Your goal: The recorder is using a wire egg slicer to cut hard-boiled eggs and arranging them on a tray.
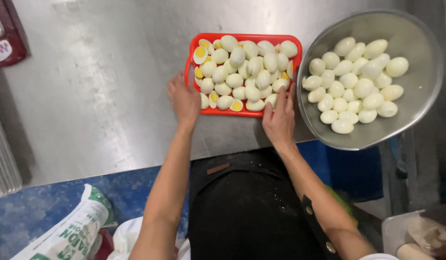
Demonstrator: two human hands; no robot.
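A red plastic tray [242,36] heaped with halved boiled eggs [245,72] lies on a steel counter. My left hand [184,98] rests against the tray's left handle and front-left corner, fingers spread. Against the tray's front-right corner lies my right hand [279,118], fingertips touching the rim near an egg half. A large steel bowl [415,101] of whole peeled eggs [355,86] stands just right of the tray, overhanging the counter's edge.
The steel counter [97,96] stretches left of the tray. A dark red device [6,33] sits at its far left. Below lie a blue floor, a printed sack [69,231] and a white container [415,236] at the lower right.
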